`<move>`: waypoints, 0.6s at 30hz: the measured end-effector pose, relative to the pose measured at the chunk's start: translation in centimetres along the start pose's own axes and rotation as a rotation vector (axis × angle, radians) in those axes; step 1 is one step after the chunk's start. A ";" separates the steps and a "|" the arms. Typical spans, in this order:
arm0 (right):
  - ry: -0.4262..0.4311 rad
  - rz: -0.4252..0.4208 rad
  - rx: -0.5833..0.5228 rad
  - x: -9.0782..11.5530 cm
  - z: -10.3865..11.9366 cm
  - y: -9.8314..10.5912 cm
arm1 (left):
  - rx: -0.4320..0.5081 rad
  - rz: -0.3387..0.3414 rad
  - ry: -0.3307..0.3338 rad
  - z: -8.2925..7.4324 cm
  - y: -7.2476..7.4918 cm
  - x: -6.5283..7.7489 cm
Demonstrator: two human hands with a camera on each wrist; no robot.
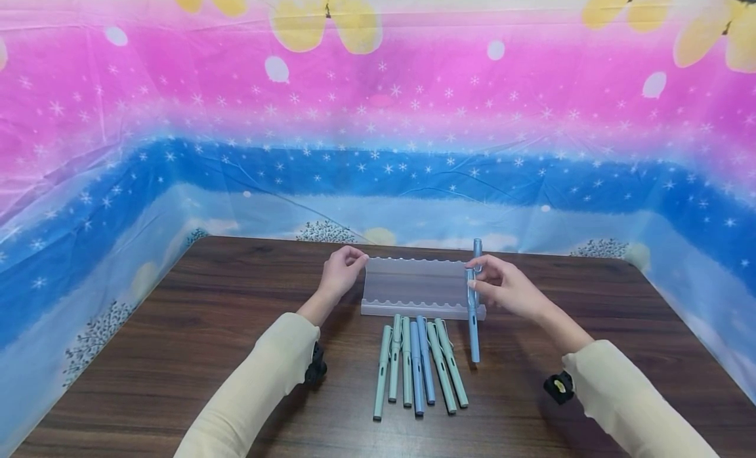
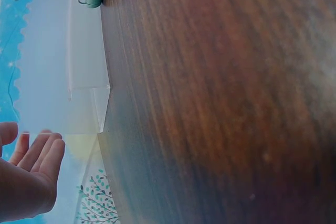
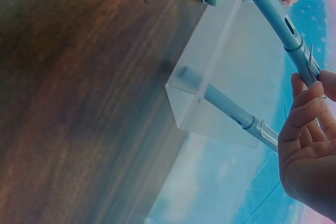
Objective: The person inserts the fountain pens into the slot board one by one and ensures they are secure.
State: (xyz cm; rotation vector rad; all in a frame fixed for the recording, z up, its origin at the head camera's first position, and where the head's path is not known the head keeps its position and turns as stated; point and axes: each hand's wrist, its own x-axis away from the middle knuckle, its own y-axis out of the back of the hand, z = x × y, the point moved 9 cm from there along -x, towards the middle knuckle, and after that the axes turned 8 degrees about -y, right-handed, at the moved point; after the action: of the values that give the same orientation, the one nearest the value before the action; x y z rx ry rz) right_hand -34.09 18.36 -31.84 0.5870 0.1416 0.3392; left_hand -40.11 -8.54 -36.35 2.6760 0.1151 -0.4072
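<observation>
A clear, scalloped pen rack stands on the table. My left hand pinches its upper left corner; in the left wrist view the fingers lie at the rack's edge. My right hand pinches a blue fountain pen by its silver-blue clipped cap, the barrel hanging downward in front of the rack's right end. Another blue pen leans in the rack's end slot, behind the held one. Several green pens and two blue pens lie side by side in front of the rack.
The dark wood-grain table carries everything. A patterned cloth hangs behind it and along both sides. Black wrist cameras sit at the cream sleeves.
</observation>
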 end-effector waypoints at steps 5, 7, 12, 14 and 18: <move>0.010 -0.027 0.027 -1.0 -0.8 0.7 | 0.002 0.001 0.001 0.1 0.0 0.0; 0.013 -0.034 0.021 -1.2 -0.7 1.0 | 0.008 0.002 0.002 0.1 0.0 0.0; 0.013 -0.049 0.018 -1.5 -0.2 1.6 | 0.017 0.004 0.004 0.2 0.0 0.0; 0.008 -0.056 0.019 -1.7 -0.1 1.8 | 0.016 0.005 0.004 0.2 0.0 0.0; -0.003 -0.068 0.010 -2.2 -0.1 2.3 | 0.018 0.005 0.006 0.1 0.0 0.0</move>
State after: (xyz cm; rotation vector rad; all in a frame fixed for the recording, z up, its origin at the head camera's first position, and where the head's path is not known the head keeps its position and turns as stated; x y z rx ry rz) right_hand -36.77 19.44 -30.54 0.5913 0.1600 0.2714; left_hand -40.10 -8.57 -36.45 2.6945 0.1068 -0.3998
